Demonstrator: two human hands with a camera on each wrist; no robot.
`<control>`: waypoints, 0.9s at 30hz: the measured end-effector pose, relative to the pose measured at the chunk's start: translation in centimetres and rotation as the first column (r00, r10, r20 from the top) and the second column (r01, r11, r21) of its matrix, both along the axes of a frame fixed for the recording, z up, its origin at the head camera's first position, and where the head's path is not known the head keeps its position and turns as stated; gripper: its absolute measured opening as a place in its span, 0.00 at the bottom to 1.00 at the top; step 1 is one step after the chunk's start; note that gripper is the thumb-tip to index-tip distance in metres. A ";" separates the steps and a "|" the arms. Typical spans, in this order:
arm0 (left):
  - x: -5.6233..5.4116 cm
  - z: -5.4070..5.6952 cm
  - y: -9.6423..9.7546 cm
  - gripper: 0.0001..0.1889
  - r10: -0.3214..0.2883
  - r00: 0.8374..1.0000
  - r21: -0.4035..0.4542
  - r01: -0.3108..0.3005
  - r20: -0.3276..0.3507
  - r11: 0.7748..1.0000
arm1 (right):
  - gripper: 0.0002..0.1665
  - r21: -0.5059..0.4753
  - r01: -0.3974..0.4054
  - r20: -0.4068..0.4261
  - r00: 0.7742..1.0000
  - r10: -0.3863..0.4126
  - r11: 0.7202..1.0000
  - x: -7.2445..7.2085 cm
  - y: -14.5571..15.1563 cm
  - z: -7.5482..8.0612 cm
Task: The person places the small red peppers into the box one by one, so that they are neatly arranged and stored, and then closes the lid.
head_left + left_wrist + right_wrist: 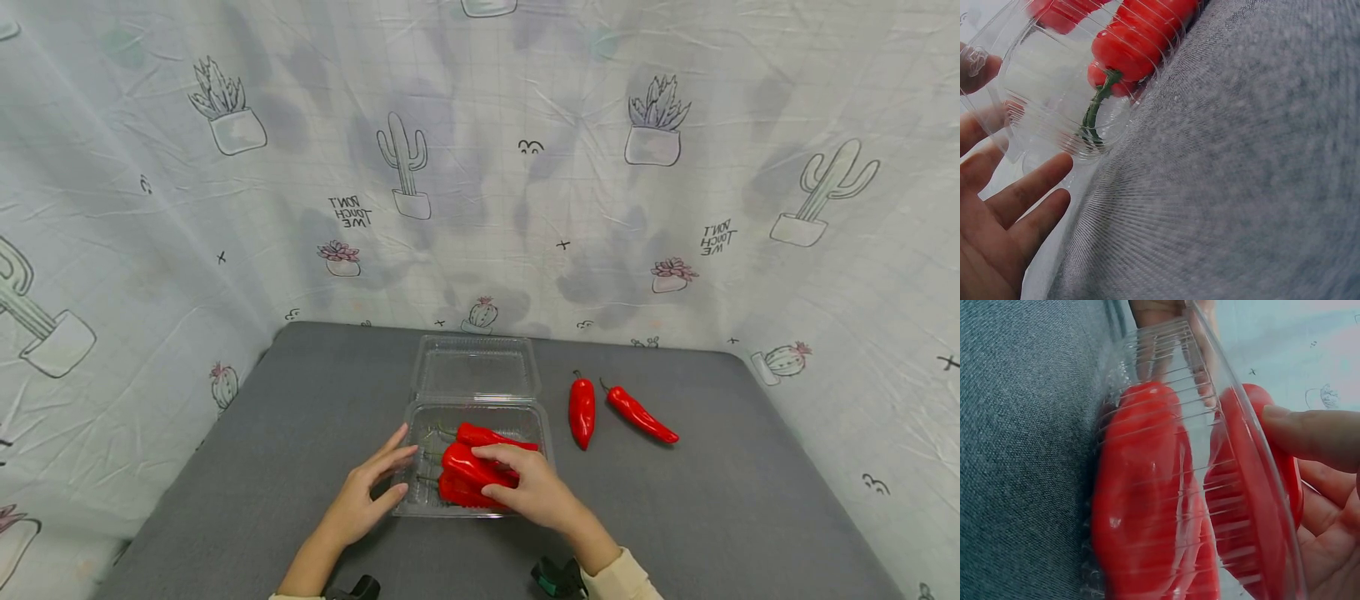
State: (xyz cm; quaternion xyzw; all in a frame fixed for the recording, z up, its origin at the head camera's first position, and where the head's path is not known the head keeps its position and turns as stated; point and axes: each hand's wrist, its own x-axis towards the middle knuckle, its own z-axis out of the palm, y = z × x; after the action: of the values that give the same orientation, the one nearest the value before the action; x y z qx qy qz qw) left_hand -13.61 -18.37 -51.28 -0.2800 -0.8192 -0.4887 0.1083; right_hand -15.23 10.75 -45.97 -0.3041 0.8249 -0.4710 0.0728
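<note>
A clear plastic clamshell box (pixel 480 403) lies with its lid (pixel 476 367) folded back. Inside it are a red pepper (pixel 480 433) at the back and another (pixel 453 492) at the front, stems to the left. Between them, my right hand (pixel 536 492) grips a third red pepper (pixel 467 463), thumb on the near side and fingers over the far side. The right wrist view shows this pepper (pixel 1260 403) raised above one lying low in the box (pixel 1138 487). My left hand (pixel 360 500) has its fingers spread at the box's left wall, fingertips at the rim.
Two more red peppers lie on the grey cloth (pixel 720 492) right of the box, one upright in view (pixel 582 412) and one slanting (pixel 641 415). A white curtain (pixel 480 183) with cactus prints hangs behind and at both sides of the table.
</note>
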 end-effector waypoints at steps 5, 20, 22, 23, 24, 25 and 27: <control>-0.1 -0.2 0.0 0.26 0.002 0.999 0.011 -0.002 -0.035 1.000 | 0.26 0.038 -0.029 -0.019 0.999 0.030 0.999 -0.1 -0.1 -0.2; -0.2 -0.3 0.0 0.26 0.013 0.999 0.008 -0.013 -0.047 1.000 | 0.27 0.067 -0.093 -0.051 0.994 0.096 0.993 -0.1 -0.2 -0.3; -0.2 -0.3 0.0 0.26 0.013 0.999 0.007 -0.013 -0.050 1.000 | 0.28 0.076 -0.099 -0.079 0.991 0.104 0.992 -0.1 -0.3 -0.4; -0.2 -0.2 0.0 0.26 0.012 0.999 0.007 -0.012 -0.050 1.000 | 0.28 0.081 -0.101 -0.091 0.990 0.108 0.992 -0.1 -0.3 -0.4; -0.2 -0.1 0.0 0.26 0.013 0.999 0.005 -0.012 -0.049 1.000 | 0.28 0.085 -0.103 -0.101 0.989 0.111 0.991 -0.1 -0.3 -0.4; -0.1 -0.1 0.1 0.26 0.014 0.999 0.002 -0.014 -0.050 1.000 | 0.28 0.088 -0.105 -0.110 0.987 0.114 0.991 0.0 -0.3 -0.4; -0.1 0.0 0.1 0.26 0.021 0.998 -0.007 -0.021 -0.053 1.000 | 0.28 0.097 -0.110 -0.121 0.985 0.121 0.989 0.0 -0.3 -0.3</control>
State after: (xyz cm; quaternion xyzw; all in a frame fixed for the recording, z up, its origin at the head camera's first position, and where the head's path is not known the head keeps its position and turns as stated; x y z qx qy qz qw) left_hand -13.75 -18.26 -51.32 -0.2846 -0.8208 -0.4768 0.1338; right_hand -15.24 10.50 -46.31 -0.3772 0.8293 -0.4078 0.0611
